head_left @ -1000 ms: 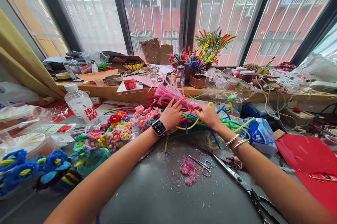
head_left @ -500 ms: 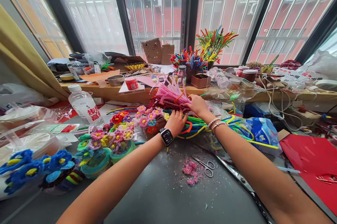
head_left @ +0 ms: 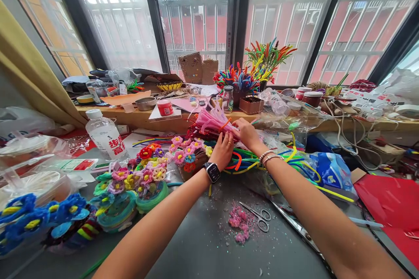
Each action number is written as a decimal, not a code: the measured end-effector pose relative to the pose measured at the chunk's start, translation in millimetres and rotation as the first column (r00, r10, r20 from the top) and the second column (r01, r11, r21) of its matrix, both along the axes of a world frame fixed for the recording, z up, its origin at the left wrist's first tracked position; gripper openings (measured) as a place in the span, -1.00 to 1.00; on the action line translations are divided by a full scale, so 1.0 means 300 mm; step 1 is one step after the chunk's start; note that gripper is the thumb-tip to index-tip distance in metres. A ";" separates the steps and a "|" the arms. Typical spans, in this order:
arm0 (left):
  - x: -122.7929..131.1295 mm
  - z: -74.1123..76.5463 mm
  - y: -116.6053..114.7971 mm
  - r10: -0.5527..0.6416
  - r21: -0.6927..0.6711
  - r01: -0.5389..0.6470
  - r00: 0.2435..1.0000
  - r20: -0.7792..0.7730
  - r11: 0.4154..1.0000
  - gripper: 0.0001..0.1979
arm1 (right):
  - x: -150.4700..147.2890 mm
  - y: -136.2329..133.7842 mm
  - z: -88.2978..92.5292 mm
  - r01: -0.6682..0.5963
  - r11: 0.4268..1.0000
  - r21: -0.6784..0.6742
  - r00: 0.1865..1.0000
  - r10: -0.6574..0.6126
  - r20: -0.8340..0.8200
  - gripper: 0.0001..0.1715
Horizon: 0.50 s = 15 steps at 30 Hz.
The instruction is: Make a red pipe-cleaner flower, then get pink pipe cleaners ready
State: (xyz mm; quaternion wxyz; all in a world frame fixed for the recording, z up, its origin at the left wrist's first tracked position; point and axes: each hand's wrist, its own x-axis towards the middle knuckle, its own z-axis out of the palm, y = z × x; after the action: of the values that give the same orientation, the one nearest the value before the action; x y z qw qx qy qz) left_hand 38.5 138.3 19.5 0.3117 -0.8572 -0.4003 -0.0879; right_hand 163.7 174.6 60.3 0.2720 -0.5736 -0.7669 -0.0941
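Note:
A bundle of pink pipe cleaners (head_left: 209, 121) lies at the far side of the table, with an orange pipe cleaner across it and dark red ones (head_left: 198, 131) beneath. My left hand (head_left: 223, 150), wearing a watch, is closed on the near side of the bundle, fingers pointing up. My right hand (head_left: 247, 132) grips the bundle's right end; its fingertips are partly hidden. Blue, green and yellow pipe cleaners (head_left: 252, 161) lie below my wrists. Small scissors (head_left: 260, 217) rest beside pink fluff clippings (head_left: 239, 222) nearer me.
Pipe-cleaner flowers (head_left: 153, 170) and a plastic bottle (head_left: 108, 137) stand on the left. Large scissors (head_left: 296, 226) lie under my right forearm. A blue packet (head_left: 332, 170) and red sheet (head_left: 389, 209) are on the right. Jars and pots crowd the windowsill (head_left: 196, 118).
My left hand has shifted slightly right and up, its fingers now higher against the pink bundle. My right hand stays at the bundle's right end. The view has tilted a little.

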 end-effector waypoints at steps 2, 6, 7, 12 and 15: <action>-0.001 -0.006 -0.001 0.017 0.001 -0.017 1.000 -0.022 1.000 -0.57 | -0.032 0.013 -0.005 -0.029 0.999 -0.019 0.999 0.029 0.020 -0.67; -0.002 -0.016 -0.004 0.024 -0.010 -0.024 0.999 -0.049 1.000 -0.58 | -0.073 0.046 -0.009 0.005 0.997 -0.073 0.999 -0.001 0.052 -0.60; -0.003 -0.018 -0.005 0.019 -0.022 -0.020 0.998 -0.052 1.000 -0.59 | -0.079 0.051 -0.007 0.015 0.996 -0.082 0.998 -0.010 0.063 -0.58; -0.002 -0.023 -0.006 0.051 -0.060 -0.052 0.999 -0.017 0.997 -0.59 | -0.099 0.051 0.009 0.053 0.996 -0.077 0.992 -0.044 0.118 -0.58; 0.003 -0.020 -0.002 0.070 -0.067 -0.071 0.997 -0.012 0.995 -0.58 | -0.100 0.053 0.015 0.049 0.995 -0.084 0.988 -0.036 0.152 -0.67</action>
State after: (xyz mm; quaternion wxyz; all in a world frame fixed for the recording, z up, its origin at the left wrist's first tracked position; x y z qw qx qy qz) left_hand 39.6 137.8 13.4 0.2874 -0.8531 -0.4315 -0.0593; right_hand 133.7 190.5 65.0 0.1862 -0.5923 -0.7763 -0.1092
